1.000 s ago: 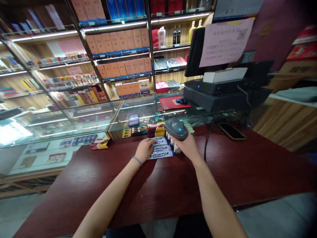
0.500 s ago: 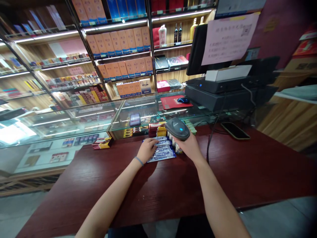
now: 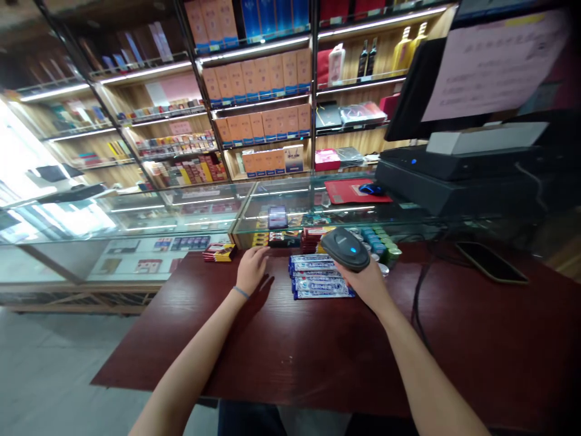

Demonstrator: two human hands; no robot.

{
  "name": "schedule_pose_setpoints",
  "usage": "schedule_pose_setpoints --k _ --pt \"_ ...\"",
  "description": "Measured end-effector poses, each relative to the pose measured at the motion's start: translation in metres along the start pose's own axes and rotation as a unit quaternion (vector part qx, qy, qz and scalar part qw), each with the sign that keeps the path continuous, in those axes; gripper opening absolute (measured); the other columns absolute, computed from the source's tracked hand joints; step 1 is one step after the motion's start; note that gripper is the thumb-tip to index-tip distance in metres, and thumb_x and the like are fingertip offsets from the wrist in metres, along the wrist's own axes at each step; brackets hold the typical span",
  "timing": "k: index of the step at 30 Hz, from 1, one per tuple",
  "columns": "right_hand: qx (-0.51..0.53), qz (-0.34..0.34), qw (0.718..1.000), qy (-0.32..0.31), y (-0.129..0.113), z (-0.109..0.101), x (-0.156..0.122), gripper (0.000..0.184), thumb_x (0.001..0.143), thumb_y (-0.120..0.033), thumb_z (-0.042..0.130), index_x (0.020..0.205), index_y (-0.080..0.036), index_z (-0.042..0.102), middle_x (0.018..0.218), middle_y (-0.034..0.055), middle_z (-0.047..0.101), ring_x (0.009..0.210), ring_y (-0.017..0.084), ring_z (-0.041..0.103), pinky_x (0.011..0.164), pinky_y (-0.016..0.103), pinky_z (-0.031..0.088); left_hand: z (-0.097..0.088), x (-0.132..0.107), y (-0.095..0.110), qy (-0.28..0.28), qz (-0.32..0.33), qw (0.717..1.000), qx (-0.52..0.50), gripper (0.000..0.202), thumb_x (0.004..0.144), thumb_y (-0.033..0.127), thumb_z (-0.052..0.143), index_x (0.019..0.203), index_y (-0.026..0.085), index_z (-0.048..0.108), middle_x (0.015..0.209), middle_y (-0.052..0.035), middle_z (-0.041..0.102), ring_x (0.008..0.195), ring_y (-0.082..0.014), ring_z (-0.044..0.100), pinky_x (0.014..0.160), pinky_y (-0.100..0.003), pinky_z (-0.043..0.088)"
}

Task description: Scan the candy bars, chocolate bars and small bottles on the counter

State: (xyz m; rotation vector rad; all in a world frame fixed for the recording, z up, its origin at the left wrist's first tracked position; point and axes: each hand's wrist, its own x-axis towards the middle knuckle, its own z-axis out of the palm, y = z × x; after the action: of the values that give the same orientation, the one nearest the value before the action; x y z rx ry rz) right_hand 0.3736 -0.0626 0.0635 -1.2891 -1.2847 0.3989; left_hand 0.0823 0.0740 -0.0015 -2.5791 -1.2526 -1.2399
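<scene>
My right hand [image 3: 365,281] grips a dark grey barcode scanner [image 3: 345,248] with a blue light on top, held above the counter. Under and left of it lie several blue-and-white wrapped bars [image 3: 320,284] in a stack. My left hand [image 3: 252,269] hovers over the bare wood left of these bars, fingers apart, holding nothing. Left of that hand is a small pile of red-and-yellow packets [image 3: 220,252]. Behind the blue bars stand more red-and-yellow packets [image 3: 313,239], partly hidden by the scanner. Small round containers [image 3: 379,242] in blue and green stand behind my right hand.
The dark red wooden counter [image 3: 272,357] meets a glass display case [image 3: 200,209]. At right are a phone [image 3: 492,261], a black cable [image 3: 420,309] and a monitor [image 3: 417,91] with a paper sheet. A mouse [image 3: 371,189] lies on a red mat [image 3: 340,191].
My left hand has come off the blue-and-white bars and moved left, nearer the red-and-yellow pile. The scanner stays in my right hand. The view has turned left.
</scene>
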Motion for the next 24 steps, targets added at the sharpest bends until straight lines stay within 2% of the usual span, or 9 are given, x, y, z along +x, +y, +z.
schedule_pose_setpoints --k 3,6,11,14,17,20,24 --pt "-0.008 -0.005 1.0 -0.019 0.001 0.017 -0.002 0.035 0.074 -0.04 0.073 0.103 -0.021 0.066 0.09 0.0083 0.076 0.092 0.029 0.071 0.076 0.041 0.059 -0.02 -0.008 -0.038 0.02 -0.037 0.997 0.061 0.033 0.094 0.02 0.049 0.124 0.021 0.064 0.117 -0.0109 0.063 0.111 -0.0257 0.058 0.101 -0.042 0.048" --pt "-0.017 0.0 0.998 -0.059 0.003 0.034 -0.004 0.043 0.074 -0.038 0.072 0.113 -0.02 0.064 0.094 0.0083 0.076 0.092 0.028 0.071 0.08 0.042 0.058 -0.033 -0.016 -0.074 0.017 -0.073 0.989 0.128 0.04 0.09 0.017 0.051 0.128 0.02 0.062 0.125 -0.0139 0.059 0.119 -0.029 0.055 0.105 -0.045 0.045" --pt "-0.021 -0.012 0.992 -0.12 0.007 0.057 -0.008 0.055 0.074 -0.035 0.071 0.125 -0.021 0.056 0.101 0.0075 0.075 0.101 0.027 0.07 0.09 0.04 0.053 -0.039 -0.029 -0.115 -0.011 -0.124 0.975 0.184 0.055 0.082 0.013 0.056 0.137 0.022 0.056 0.146 -0.0176 0.046 0.138 -0.035 0.041 0.113 -0.054 0.035" --pt "-0.024 -0.013 0.988 -0.151 0.009 0.068 -0.01 0.046 0.075 -0.034 0.069 0.118 -0.023 0.056 0.101 0.0064 0.075 0.105 0.028 0.069 0.093 0.04 0.052 -0.035 -0.033 -0.124 -0.024 -0.165 0.967 0.193 0.061 0.084 0.019 0.059 0.144 0.02 0.05 0.156 -0.0209 0.035 0.147 -0.0399 0.028 0.115 -0.062 0.026" --pt "-0.043 -0.008 0.984 -0.175 0.01 0.076 -0.011 0.04 0.073 -0.034 0.071 0.11 -0.025 0.057 0.097 0.0054 0.075 0.103 0.029 0.069 0.09 0.039 0.053 -0.031 -0.035 -0.128 -0.044 -0.194 0.962 0.188 0.063 0.085 0.024 0.059 0.147 0.022 0.046 0.159 -0.0212 0.031 0.149 -0.0415 0.024 0.115 -0.067 0.02" --pt "-0.057 0.001 0.982 -0.181 0.011 0.08 -0.013 0.041 0.073 -0.033 0.07 0.111 -0.024 0.057 0.095 0.0056 0.076 0.096 0.028 0.071 0.083 0.037 0.054 -0.029 -0.036 -0.131 -0.054 -0.204 0.963 0.169 0.059 0.086 0.025 0.058 0.145 0.024 0.05 0.156 -0.0198 0.038 0.148 -0.0411 0.026 0.115 -0.069 0.018" --pt "-0.067 0.013 0.977 -0.201 0.011 0.08 -0.018 0.038 0.075 -0.031 0.068 0.111 -0.023 0.059 0.098 0.0055 0.076 0.09 0.025 0.071 0.079 0.034 0.054 -0.032 -0.036 -0.13 -0.042 -0.19 0.967 0.165 0.049 0.086 0.022 0.058 0.136 0.024 0.059 0.147 -0.019 0.049 0.142 -0.0399 0.035 0.115 -0.067 0.021"
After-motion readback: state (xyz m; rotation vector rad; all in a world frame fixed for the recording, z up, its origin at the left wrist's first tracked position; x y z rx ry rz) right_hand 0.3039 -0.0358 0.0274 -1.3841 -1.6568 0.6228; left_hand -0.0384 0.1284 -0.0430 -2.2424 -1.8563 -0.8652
